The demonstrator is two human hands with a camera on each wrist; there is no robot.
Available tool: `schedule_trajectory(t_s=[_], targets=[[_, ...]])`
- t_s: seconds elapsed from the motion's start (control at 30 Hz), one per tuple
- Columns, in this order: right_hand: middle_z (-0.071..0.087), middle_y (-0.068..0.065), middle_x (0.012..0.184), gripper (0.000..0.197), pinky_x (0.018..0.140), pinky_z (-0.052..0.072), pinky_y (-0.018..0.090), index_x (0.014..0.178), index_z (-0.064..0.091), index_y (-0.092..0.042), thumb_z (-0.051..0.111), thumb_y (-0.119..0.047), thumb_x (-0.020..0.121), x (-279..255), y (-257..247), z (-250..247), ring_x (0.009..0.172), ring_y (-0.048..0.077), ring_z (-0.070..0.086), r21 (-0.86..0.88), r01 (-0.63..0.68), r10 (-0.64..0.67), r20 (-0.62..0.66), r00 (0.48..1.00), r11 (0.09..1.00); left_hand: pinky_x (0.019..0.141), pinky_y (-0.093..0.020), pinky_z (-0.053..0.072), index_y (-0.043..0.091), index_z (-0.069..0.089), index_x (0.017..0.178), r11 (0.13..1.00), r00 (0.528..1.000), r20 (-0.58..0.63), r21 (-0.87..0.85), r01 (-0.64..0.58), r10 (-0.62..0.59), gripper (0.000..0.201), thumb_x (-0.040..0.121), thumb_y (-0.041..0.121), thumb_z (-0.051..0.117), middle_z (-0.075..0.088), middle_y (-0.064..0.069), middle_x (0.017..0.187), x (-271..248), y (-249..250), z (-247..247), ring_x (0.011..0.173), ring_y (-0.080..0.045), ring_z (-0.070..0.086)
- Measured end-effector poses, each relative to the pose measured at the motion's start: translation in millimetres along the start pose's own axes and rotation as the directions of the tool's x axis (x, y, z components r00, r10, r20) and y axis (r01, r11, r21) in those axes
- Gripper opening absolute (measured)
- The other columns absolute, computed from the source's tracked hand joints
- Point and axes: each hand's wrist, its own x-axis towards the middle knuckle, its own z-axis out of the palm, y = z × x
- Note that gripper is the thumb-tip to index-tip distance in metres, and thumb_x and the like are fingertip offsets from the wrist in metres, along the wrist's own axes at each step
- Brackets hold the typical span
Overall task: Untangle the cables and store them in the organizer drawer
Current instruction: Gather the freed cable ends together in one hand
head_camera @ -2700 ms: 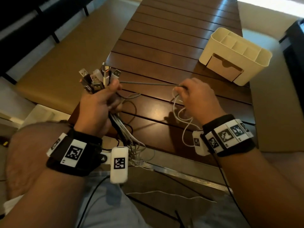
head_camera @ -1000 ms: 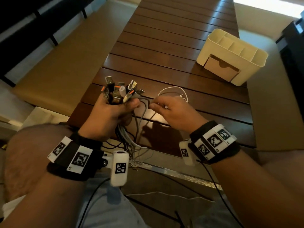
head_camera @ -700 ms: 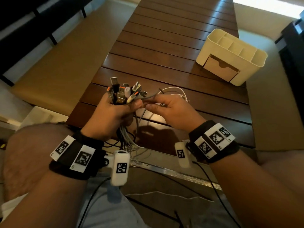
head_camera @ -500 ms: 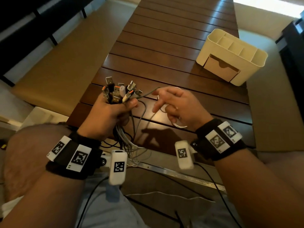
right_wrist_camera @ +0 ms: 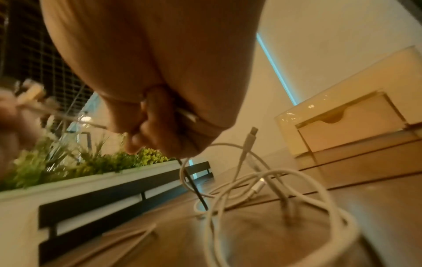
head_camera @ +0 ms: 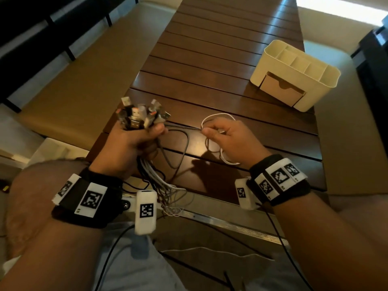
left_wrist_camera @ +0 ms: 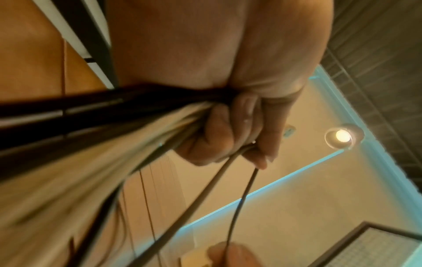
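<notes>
Now the left hand (head_camera: 128,148) clamps the cable bundle (head_camera: 140,116), plugs up; the grey cable (head_camera: 182,152) runs right toward the right hand (head_camera: 233,141), which pinches it near the white cable (head_camera: 218,116).

Bare table (head_camera: 210,59) before organizer (head_camera: 294,76) (white cable (head_camera: 218,116) lies nearer).

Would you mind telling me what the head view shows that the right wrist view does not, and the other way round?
Only the head view shows the left hand gripping the cable bundle with plugs upward, and the organizer's open top compartments. Only the right wrist view shows the white cable's plug standing up from its loose coil, and a planter behind. Both show the right hand pinching a thin dark cable, the coil on the table, and the closed drawer.
</notes>
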Motion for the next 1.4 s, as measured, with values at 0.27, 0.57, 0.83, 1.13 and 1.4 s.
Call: schedule_trajectory(t_s=[0.27, 0.57, 0.83, 1.13, 1.4], targets=[[0.063, -0.014, 0.083, 0.008, 0.066, 0.044, 0.011, 0.094, 0.068, -0.026, 0.061, -0.026, 0.097, -1.6, -21.9, -27.4, 0.076, 0.003, 0.058, -0.074, 0.166, -0.178, -0.201, 0.963, 0.983, 0.057, -0.032, 0.039, 0.027, 0.063, 0.073, 0.851, 0.870, -0.330, 0.497, -0.170, 0.366, 0.022, 0.094, 0.027, 0.069, 0.056, 0.013, 0.053, 4.2, -6.1, -1.5, 0.053, -0.009, 0.046], [0.064, -0.002, 0.082, 0.018, 0.068, 0.049, 0.030, 0.094, 0.073, -0.012, 0.062, -0.027, 0.095, -4.7, -45.3, -6.3, 0.073, 0.011, 0.058, -0.072, 0.359, -0.363, -0.068, 0.929, 0.931, 0.051, -0.025, 0.037, 0.033, 0.064, 0.071, 0.779, 0.932, 0.116, 0.519, -0.351, 0.342, 0.024, 0.093, 0.023, 0.068, 0.057, 0.015, 0.056, -4.9, 4.3, 25.1, 0.052, -0.005, 0.048], [0.066, -0.009, 0.083, 0.024, 0.069, 0.048, 0.026, 0.095, 0.072, -0.022, 0.054, -0.038, 0.100, -1.9, 9.5, -11.3, 0.076, 0.003, 0.060, -0.112, -0.062, 0.065, 0.022, 0.998, 0.992, 0.045, -0.024, 0.029, 0.026, 0.059, 0.076, 0.987, 0.956, -0.248, 0.018, -0.157, 0.157, 0.022, 0.096, 0.017, 0.062, 0.037, 0.006, 0.064, 3.1, 10.5, -13.0, 0.047, -0.009, 0.028], [0.057, -0.014, 0.086, 0.017, 0.071, 0.040, 0.015, 0.104, 0.074, -0.021, 0.060, -0.029, 0.097, 3.2, -9.5, -21.0, 0.078, -0.001, 0.053, -0.266, 0.172, -0.194, -0.058, 0.979, 0.949, 0.062, -0.003, 0.038, 0.013, 0.070, 0.100, 0.807, 0.889, -0.232, 0.549, -0.215, 0.395, 0.008, 0.095, 0.018, 0.068, 0.063, 0.017, 0.076, -4.0, 1.4, 20.3, 0.066, 0.013, 0.056], [0.061, -0.005, 0.084, 0.021, 0.067, 0.043, 0.021, 0.098, 0.072, -0.015, 0.058, -0.030, 0.098, -1.4, -36.7, -9.9, 0.074, 0.007, 0.053, -0.239, 0.317, -0.337, -0.046, 0.940, 0.918, 0.062, -0.018, 0.043, 0.032, 0.066, 0.085, 0.742, 0.939, 0.058, 0.598, -0.304, 0.338, 0.008, 0.092, 0.035, 0.066, 0.065, 0.017, 0.069, -4.6, -3.2, 35.0, 0.064, 0.003, 0.060]])
